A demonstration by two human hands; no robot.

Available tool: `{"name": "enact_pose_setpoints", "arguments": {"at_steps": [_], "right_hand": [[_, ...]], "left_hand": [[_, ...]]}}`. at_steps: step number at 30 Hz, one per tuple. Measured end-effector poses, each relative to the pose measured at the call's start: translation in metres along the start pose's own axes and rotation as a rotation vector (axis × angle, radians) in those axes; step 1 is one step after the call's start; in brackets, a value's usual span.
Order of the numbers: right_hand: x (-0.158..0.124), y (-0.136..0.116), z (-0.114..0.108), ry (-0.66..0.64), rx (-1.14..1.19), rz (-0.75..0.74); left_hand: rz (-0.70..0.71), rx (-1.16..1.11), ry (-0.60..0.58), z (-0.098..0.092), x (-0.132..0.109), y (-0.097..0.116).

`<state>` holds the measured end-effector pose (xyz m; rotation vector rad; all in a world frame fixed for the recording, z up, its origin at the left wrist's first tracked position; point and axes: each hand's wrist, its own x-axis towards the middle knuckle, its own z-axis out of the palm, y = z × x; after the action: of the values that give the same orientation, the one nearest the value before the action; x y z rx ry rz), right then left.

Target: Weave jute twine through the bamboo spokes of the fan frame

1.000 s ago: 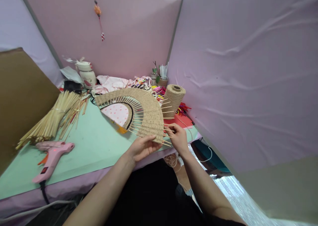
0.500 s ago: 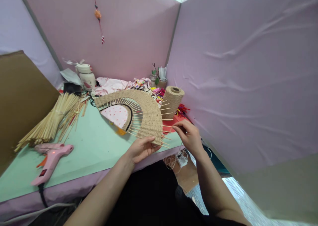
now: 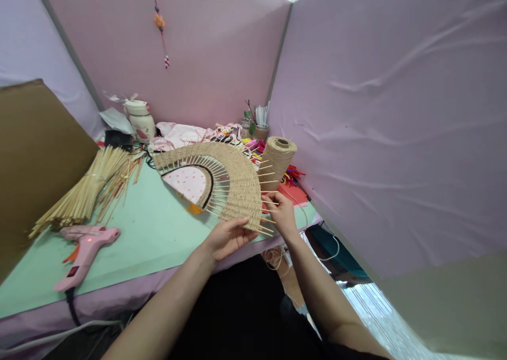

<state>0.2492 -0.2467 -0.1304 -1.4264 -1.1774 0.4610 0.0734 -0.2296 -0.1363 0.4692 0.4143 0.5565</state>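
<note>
A woven fan (image 3: 242, 186) with thin wooden sticks radiating from it is held above the table's near right side. Its inner half-round is pink dotted cloth (image 3: 186, 183) edged in black, with a yellow tassel (image 3: 195, 208) below. My left hand (image 3: 232, 237) grips the fan's lower right end, thumb on top and fingers beneath. Among the bare stick ends at the outer edge, my right hand (image 3: 279, 210) is closed in a pinch; twine is probably between the fingertips, but they partly hide it. Behind stands a large spool of tan twine (image 3: 278, 162), with a loose strand near the hand.
A pink glue gun (image 3: 86, 252) lies at the left, its cord over the table edge. Behind it are a bundle of wooden sticks (image 3: 85, 188) and a cardboard panel (image 3: 39, 159). A bottle (image 3: 140, 121), cloth and red sheet (image 3: 293, 193) sit farther back.
My right hand has moved left and slightly down, from beyond the stick tips to close against the fan's outer edge. My left hand keeps its hold on the fan.
</note>
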Motion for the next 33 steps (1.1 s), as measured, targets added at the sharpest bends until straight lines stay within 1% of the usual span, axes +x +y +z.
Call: {"name": "enact_pose_setpoints", "arguments": {"at_steps": [3, 5, 8, 12, 16, 20, 24, 28, 30, 33], "right_hand": [[0.000, 0.006, 0.019, 0.039, 0.111, 0.032], [0.000, 0.008, 0.022, 0.047, 0.125, 0.041], [0.000, 0.009, 0.015, 0.039, 0.080, 0.040], [0.001, 0.008, 0.006, -0.014, 0.020, 0.030], [0.002, 0.010, 0.004, -0.056, -0.017, 0.044], [0.003, 0.014, -0.005, -0.101, -0.034, 0.042], [0.006, 0.012, -0.025, -0.130, -0.109, -0.040], [0.012, 0.004, -0.044, -0.138, -0.259, -0.212], [0.015, 0.000, -0.049, -0.131, -0.309, -0.290], [0.019, -0.005, -0.049, -0.088, -0.346, -0.367]], "left_hand": [[0.019, -0.018, -0.022, -0.002, 0.001, 0.000], [0.030, -0.031, -0.063, -0.002, 0.002, -0.001], [0.069, -0.058, -0.107, 0.000, 0.003, -0.002], [0.095, -0.164, -0.091, 0.004, 0.004, -0.006], [0.125, -0.271, -0.113, 0.008, 0.003, -0.011], [0.099, -0.337, -0.067, 0.013, 0.000, -0.013], [0.060, -0.347, 0.011, 0.016, -0.001, -0.013], [0.077, -0.329, 0.017, 0.015, 0.000, -0.014], [0.077, -0.330, 0.007, 0.014, -0.001, -0.014], [0.070, -0.341, 0.012, 0.014, -0.002, -0.014]]}}
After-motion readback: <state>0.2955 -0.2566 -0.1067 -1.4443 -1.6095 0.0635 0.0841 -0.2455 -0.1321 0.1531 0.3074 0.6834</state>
